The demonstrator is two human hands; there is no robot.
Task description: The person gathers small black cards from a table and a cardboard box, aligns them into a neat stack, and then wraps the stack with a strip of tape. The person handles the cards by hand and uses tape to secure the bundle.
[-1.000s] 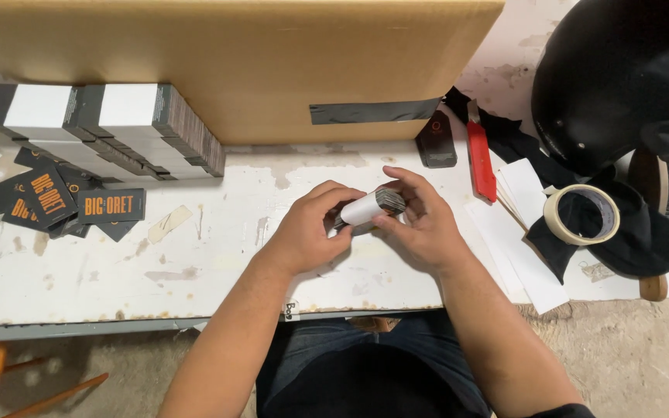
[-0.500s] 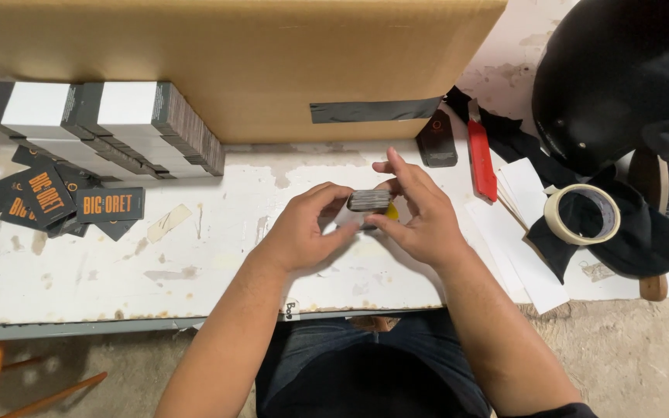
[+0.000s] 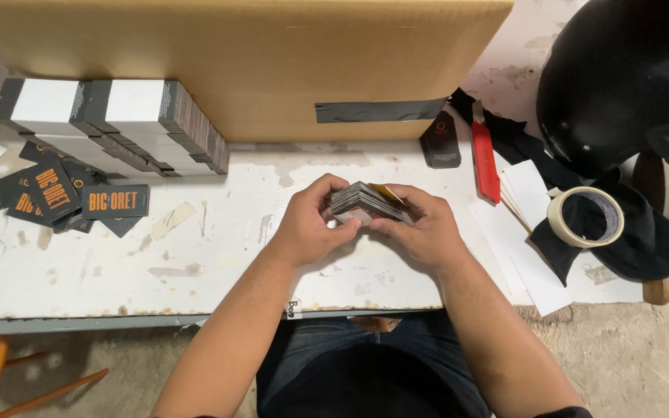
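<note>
Both hands hold one thick stack of small dark cards [image 3: 365,201] just above the white worktable [image 3: 195,263]. My left hand [image 3: 311,224] grips the stack's left end and my right hand [image 3: 420,228] grips its right end. The stack is bent upward in the middle, its grey edges fanned toward me. A sliver of yellow shows behind the stack near my right fingers.
Tall piles of cards with white tops [image 3: 118,124] stand at the back left, loose dark cards [image 3: 63,197] beside them. A cardboard box [image 3: 272,62] lines the back. To the right lie a red utility knife [image 3: 485,159], a tape roll [image 3: 586,217], black cloth and a black helmet [image 3: 621,85].
A second ago the hands held a pale, rolled bundle; now the stack lies flatter and bent between both hands, slightly lower and closer to me.
</note>
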